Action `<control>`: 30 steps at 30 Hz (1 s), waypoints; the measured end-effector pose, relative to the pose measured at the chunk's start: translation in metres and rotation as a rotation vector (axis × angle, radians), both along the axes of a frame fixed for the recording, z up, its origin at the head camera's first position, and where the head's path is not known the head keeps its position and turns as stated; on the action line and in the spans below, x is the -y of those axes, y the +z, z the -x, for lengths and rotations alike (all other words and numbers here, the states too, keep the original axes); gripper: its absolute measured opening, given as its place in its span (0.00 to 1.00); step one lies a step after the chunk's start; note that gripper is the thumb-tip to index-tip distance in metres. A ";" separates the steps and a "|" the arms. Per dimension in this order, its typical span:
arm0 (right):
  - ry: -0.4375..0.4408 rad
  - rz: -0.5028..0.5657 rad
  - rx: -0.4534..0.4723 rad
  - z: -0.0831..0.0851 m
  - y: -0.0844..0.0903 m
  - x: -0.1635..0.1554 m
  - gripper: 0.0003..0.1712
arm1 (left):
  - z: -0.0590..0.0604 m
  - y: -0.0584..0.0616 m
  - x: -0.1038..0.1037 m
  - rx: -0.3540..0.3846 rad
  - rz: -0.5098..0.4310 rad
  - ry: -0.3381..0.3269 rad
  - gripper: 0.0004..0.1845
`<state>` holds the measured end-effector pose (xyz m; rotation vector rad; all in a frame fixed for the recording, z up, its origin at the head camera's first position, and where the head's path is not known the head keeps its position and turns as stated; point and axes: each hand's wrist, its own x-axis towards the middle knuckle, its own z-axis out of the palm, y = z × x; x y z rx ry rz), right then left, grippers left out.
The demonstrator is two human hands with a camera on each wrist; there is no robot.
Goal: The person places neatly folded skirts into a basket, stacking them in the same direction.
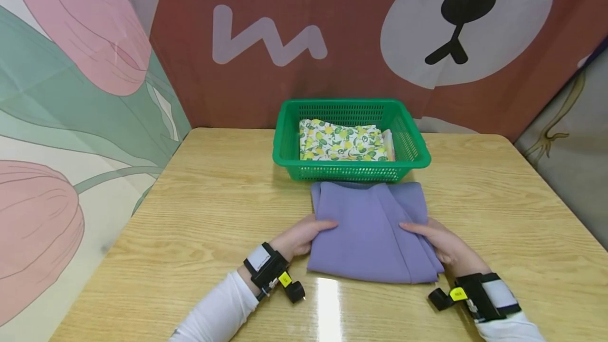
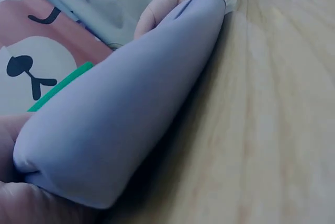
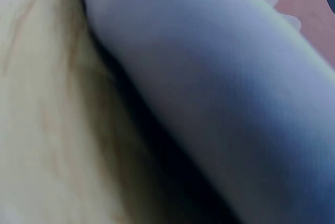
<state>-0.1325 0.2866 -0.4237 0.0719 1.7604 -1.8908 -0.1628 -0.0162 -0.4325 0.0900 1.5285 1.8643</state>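
- Wooden desk (image 1: pixel 209 210), with a big bear-face backdrop (image 1: pixel 465 20) behind it.
- Folded purple cloth (image 1: pixel 370 231) lies flat between both hands.
- Left hand (image 1: pixel 301 236) pinches its left edge, thumb on top.
- Right hand (image 1: pixel 444 247) grips the right edge the same way.
- Just beyond the hands, touching the cloth's far edge: a green basket (image 1: pixel 351 165) holding lemon-print fabric (image 1: pixel 339 142).

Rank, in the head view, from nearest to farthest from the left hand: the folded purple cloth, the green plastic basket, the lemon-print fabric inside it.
1. Folded purple cloth: gripped at its left edge by the left hand.
2. Green plastic basket: just behind the cloth.
3. Lemon-print fabric: inside the basket, slightly farther back.
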 end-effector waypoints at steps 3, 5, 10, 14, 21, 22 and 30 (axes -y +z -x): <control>-0.018 -0.041 0.001 0.000 0.000 0.002 0.47 | -0.001 0.000 -0.002 -0.004 0.011 0.021 0.20; -0.027 -0.056 -0.004 0.000 -0.001 0.002 0.47 | -0.001 0.000 -0.003 -0.007 0.023 0.036 0.21; -0.044 -0.066 -0.024 -0.001 -0.001 0.002 0.46 | -0.001 0.000 -0.004 -0.007 0.038 0.069 0.22; -0.053 -0.067 -0.033 -0.001 0.000 0.001 0.45 | -0.001 0.000 -0.004 0.003 0.023 0.096 0.22; -0.074 -0.101 -0.082 -0.005 0.002 -0.002 0.43 | -0.004 0.003 -0.005 0.012 -0.004 0.118 0.24; -0.080 -0.113 -0.103 -0.005 0.003 -0.003 0.43 | -0.004 0.004 -0.005 0.019 -0.008 0.119 0.24; -0.102 -0.081 -0.237 -0.011 0.011 -0.009 0.38 | -0.010 0.017 -0.007 0.051 -0.059 0.131 0.25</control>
